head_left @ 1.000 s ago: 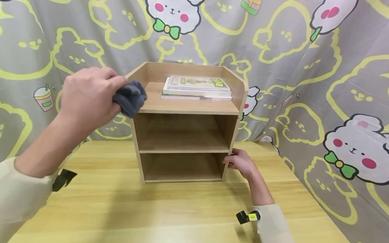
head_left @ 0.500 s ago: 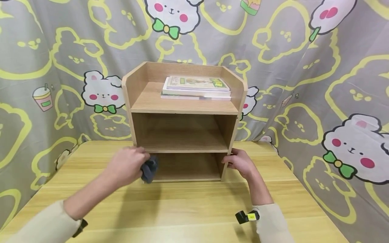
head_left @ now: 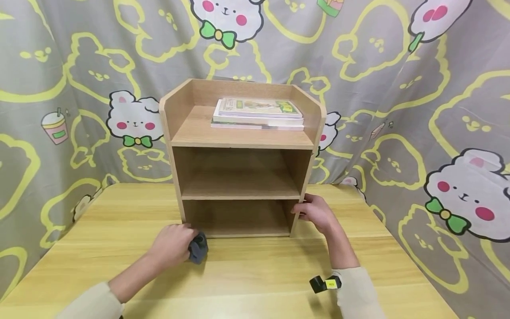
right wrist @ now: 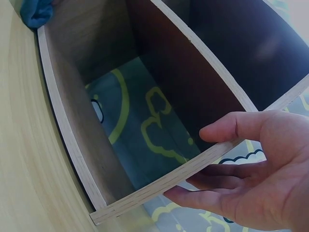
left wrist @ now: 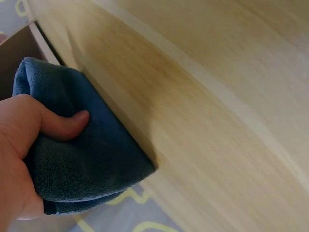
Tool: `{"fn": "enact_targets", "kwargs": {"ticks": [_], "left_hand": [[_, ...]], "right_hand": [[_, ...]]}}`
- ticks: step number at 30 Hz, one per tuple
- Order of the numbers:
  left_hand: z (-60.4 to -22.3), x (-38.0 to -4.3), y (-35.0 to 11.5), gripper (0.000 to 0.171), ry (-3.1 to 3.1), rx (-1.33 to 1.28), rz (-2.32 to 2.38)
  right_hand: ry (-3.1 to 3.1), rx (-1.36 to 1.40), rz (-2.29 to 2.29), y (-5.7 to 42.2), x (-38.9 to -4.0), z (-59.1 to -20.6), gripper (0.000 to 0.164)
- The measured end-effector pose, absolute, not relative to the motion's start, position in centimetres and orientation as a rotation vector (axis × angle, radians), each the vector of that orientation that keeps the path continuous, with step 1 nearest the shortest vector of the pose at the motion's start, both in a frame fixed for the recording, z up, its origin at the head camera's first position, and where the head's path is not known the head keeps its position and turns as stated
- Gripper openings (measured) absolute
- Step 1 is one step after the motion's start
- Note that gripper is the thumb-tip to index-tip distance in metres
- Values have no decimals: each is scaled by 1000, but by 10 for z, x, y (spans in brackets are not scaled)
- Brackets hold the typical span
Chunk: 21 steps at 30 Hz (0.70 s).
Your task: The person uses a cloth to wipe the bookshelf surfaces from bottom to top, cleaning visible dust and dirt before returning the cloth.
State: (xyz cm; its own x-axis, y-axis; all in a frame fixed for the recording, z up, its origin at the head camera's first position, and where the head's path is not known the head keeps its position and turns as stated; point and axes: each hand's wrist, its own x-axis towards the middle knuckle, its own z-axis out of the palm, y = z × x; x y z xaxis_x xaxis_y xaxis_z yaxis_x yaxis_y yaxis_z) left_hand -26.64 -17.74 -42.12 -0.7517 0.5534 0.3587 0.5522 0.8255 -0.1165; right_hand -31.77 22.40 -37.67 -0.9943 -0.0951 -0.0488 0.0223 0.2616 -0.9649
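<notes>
A light-wood desk shelf [head_left: 243,144] with two open compartments and a raised rim on top stands upright on the table. My left hand [head_left: 172,245] holds a folded dark blue-grey plush cloth [head_left: 198,249] by the shelf's lower left front corner. In the left wrist view the thumb presses on the cloth [left wrist: 91,145], and the other fingers are hidden behind or under it. At the right side panel, my right hand [head_left: 317,215] grips the front edge low down. Thumb inside and fingers outside, it pinches the panel [right wrist: 169,176] in the right wrist view.
Several thin books [head_left: 259,117] lie stacked on the shelf's top board. The wooden table [head_left: 247,279] spreads around the shelf. A grey curtain [head_left: 358,53] with yellow cartoon outlines hangs behind and at both sides.
My left hand has come down with the cloth along the shelf's left side, from the top board's height to the bottom front corner. The right hand keeps its grip in place.
</notes>
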Motion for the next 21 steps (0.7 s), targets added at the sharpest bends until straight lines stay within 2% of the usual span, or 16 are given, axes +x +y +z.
{"fn": "enact_targets", "kwargs": {"ticks": [13,21], "left_hand": [[-419,-276,-180,19,-2486,-812,22],[-377,-275,-184,22,-2297,-811,-9]], "right_hand": [[2399,-50,-1875,225,-318,-377,55],[2406,-58,-1884,223,-317,-375,56]]}}
